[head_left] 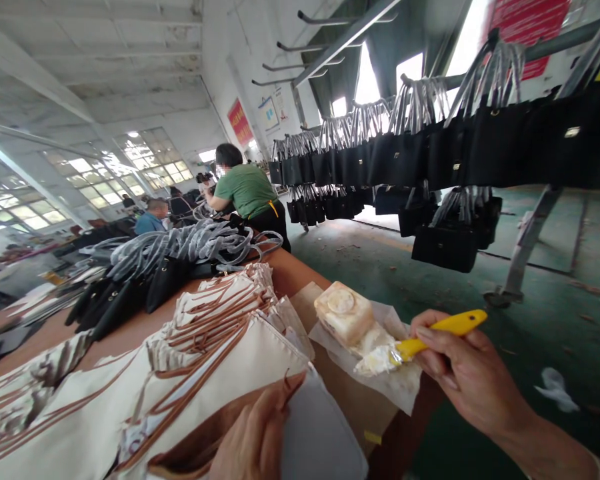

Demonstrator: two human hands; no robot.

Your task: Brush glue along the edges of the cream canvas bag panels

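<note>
Closest to the camera, the left hand lies at the brown edging of a cream bag piece on the pile, fingers close together; whether they pinch it, I cannot tell. Beside it, the right hand grips a yellow-handled brush, fingers closed round the handle, bristles tilted down into white paste by a crusted container. With bristles this thickly coated, shedding the excess and keeping the brush low should keep drips off the cream fabric. Beyond, black bags hang from a rack.
</note>
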